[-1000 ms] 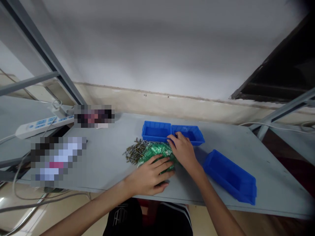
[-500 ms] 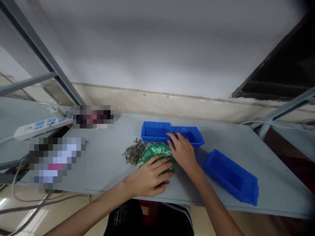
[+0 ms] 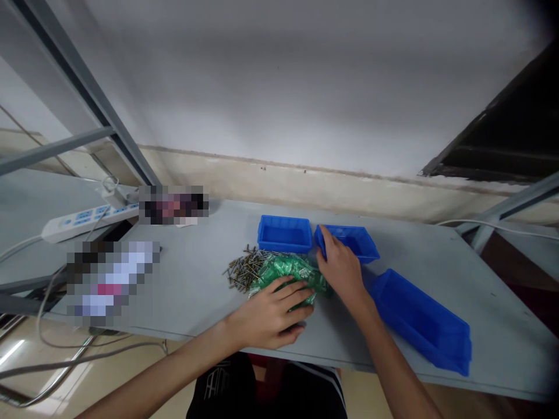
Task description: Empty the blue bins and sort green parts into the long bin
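Observation:
My left hand lies with its fingers stretched over a crumpled green plastic bag. Just left of the bag is a loose pile of small metal screws or pins; their exact kind is too small to tell. My right hand grips the left end of a shallow blue bin, thumb and fingers around its rim. A narrow gap separates that bin from another blue bin behind the bag. Part of the bag is hidden under my left hand.
A third, longer blue bin sits slanted at the right of the grey table. To the left are a white power strip with cables and two blurred-out items. A wall runs along the back, with metal frame posts at both sides.
My right hand has closed on the right-hand rear bin and shifted it rightward, so a gap now shows between the two rear bins. The left hand stays on the bag.

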`<state>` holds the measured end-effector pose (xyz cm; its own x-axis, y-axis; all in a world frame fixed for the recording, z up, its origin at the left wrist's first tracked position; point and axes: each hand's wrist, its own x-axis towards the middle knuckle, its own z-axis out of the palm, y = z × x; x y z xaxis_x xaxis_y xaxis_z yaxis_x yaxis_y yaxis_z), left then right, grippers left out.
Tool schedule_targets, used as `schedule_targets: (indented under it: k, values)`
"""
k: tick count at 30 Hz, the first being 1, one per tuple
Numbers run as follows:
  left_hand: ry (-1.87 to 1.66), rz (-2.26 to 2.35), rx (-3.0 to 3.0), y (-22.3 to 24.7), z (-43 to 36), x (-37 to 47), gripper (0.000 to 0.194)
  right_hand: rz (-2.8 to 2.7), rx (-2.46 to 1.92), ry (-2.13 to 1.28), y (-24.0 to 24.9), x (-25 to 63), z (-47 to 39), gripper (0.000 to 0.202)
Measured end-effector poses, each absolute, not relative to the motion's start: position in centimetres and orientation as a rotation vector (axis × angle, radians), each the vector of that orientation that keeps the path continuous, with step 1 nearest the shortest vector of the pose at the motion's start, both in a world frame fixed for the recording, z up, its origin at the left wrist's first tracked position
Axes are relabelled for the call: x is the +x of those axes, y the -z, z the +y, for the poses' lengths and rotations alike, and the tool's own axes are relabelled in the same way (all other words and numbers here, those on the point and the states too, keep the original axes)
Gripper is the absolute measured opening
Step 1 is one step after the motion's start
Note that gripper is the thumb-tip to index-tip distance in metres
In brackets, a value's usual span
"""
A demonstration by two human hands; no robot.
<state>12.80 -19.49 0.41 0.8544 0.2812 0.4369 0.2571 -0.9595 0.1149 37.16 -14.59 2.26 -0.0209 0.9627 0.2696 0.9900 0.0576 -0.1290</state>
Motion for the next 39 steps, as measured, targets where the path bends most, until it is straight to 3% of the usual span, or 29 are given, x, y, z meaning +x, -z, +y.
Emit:
schedule_targets:
  k: [5,11,22,39]
  values:
    - [-0.709,0.437,2.969,-0.3,-19.5,12.8,0.038,-2.06,-1.893,0.068,-2.2,37.3,-13.8,0.067]
    - [-0.694,0.441,2.958,-0.4,-19.6,12.8,0.038,-2.107,-1.509,-0.25,-2.7,38.4,-13.5,0.083]
    - [-0.703,0.454,2.961,-0.3,-19.7,12.9,0.037,-2.15,-1.621,-0.085,-2.3,36.8,-14.1,0.029]
    - [-0.697,0.451,2.966,-0.3,-19.7,12.8,0.037,-2.217,-1.613,0.0,-2.3,36.7,-14.7,0.027]
